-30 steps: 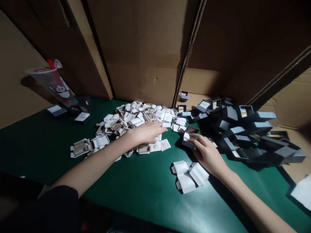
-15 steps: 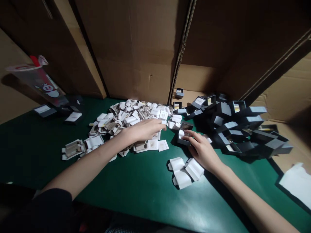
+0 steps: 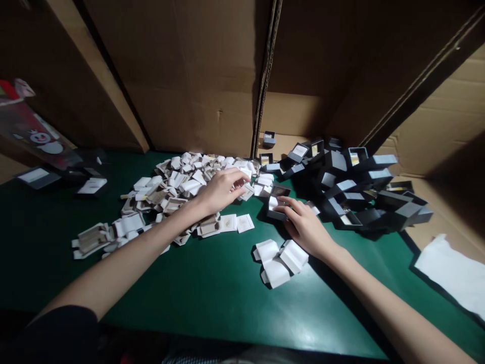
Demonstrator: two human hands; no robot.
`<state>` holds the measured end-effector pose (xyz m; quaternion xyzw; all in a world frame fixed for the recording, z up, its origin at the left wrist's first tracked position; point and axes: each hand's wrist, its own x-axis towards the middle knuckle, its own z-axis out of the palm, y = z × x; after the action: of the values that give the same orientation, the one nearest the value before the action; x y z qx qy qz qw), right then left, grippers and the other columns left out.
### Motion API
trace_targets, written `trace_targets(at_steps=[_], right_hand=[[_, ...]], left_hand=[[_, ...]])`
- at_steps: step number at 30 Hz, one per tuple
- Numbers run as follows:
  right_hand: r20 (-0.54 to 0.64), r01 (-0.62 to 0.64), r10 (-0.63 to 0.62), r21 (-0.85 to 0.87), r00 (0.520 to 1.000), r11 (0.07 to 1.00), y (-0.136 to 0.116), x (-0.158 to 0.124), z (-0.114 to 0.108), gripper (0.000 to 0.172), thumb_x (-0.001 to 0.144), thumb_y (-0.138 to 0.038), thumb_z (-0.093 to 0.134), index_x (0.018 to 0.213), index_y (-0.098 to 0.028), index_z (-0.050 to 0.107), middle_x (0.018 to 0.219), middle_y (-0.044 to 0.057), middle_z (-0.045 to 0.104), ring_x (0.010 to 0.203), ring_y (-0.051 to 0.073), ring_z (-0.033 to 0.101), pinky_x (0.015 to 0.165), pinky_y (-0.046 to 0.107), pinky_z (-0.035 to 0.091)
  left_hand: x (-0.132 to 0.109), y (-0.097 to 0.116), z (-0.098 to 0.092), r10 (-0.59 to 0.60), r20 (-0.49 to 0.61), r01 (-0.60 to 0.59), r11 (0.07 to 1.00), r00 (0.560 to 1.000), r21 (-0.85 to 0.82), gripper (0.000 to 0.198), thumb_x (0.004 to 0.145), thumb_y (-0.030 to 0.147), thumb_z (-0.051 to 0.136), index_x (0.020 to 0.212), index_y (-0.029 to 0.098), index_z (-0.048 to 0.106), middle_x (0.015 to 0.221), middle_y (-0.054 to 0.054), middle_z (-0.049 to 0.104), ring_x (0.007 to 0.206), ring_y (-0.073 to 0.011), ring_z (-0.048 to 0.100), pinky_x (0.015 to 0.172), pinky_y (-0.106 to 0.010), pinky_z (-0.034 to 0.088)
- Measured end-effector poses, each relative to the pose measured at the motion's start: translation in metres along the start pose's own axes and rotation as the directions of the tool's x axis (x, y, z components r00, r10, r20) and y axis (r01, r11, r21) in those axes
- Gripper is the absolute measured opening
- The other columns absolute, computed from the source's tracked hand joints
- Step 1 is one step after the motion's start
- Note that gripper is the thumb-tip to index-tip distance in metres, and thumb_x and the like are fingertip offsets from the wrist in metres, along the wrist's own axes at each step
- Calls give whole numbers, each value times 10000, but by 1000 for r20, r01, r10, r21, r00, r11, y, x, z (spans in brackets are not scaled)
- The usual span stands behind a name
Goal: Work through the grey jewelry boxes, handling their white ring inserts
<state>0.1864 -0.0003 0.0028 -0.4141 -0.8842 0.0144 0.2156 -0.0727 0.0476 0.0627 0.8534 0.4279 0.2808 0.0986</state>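
My left hand [image 3: 222,188] is lifted a little over a heap of small white card inserts [image 3: 174,189] on the green table and pinches one white insert [image 3: 248,191] between thumb and fingers. My right hand [image 3: 305,226] rests on the table and holds a small open black box [image 3: 278,201] with a white pad inside. Just right of that box lies a pile of open black boxes [image 3: 352,189]. Three white inserts [image 3: 278,258] lie by my right wrist.
Brown cardboard walls [image 3: 212,76] stand close behind the table [image 3: 212,288]. At the far left a clear printed bag [image 3: 32,134] leans over a few dark boxes [image 3: 38,177]. A white sheet [image 3: 452,273] lies at the right edge.
My left hand has risen off the heap with one white insert pinched in its fingers. My right hand stays on the open black box. The view has shifted to the right.
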Motion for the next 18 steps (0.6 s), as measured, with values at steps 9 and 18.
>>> trace_targets(at_steps=[9,18], right_hand=[[27,-16,17,-17,999,1000,3,-1,2,378,834,-48,430,1169,-185,539,1379,107,459,1129,275,517,861,430,468],[7,-9,9,-16,1000,1000,2,0,2,368,838,-44,420,1159,-176,540,1360,117,478,1122,282,521,852,435,469]], left_hand=[[-1,-9,3,-24,105,9,990,994,143,125,850,127,580,946,121,660,959,-72,657,848,-166,609,759,-301,487],[-1,-4,-3,91,53,-102,956,994,273,54,843,162,584,808,144,621,853,-44,645,834,-178,585,724,-311,473]])
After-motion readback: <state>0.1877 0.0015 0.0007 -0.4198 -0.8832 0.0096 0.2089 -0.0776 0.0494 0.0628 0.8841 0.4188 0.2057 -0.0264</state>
